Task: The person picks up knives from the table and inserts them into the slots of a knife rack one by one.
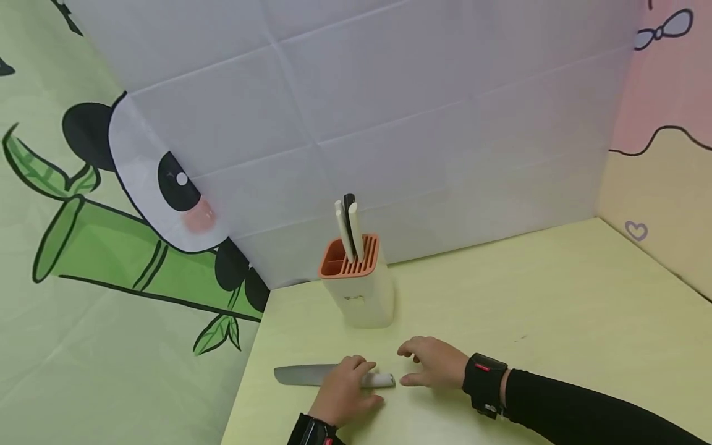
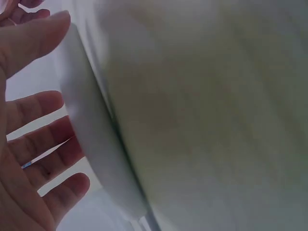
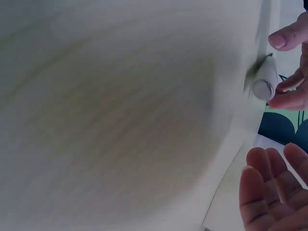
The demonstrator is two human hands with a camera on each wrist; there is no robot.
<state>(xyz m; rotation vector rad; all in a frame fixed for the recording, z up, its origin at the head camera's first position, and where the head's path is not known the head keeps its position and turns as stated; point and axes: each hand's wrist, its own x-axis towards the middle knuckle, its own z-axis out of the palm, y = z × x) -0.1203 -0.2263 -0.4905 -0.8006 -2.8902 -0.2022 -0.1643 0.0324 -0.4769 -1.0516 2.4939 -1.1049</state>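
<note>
A knife with a broad grey blade and a pale handle [image 1: 379, 381] lies flat on the table, blade pointing left. My left hand [image 1: 346, 390] is over it, where blade meets handle. In the left wrist view its fingers [image 2: 41, 132] and thumb lie along one side of the handle [image 2: 96, 120], spread and not closed round it. To the right of the handle's end is my right hand [image 1: 436, 363], fingers loosely bent, thumb apart, nothing held. The right wrist view shows the handle's round end [image 3: 263, 89] beside the left hand [image 3: 293, 82], and the right hand's fingers [image 3: 260, 197].
Behind the hands stands a cream knife block [image 1: 361, 303] with an orange slotted top, holding several white and black handled utensils [image 1: 349, 228]. A pale yellow table [image 1: 545, 296] extends right. Patterned cloth walls [image 1: 417, 123] rise behind and at both sides.
</note>
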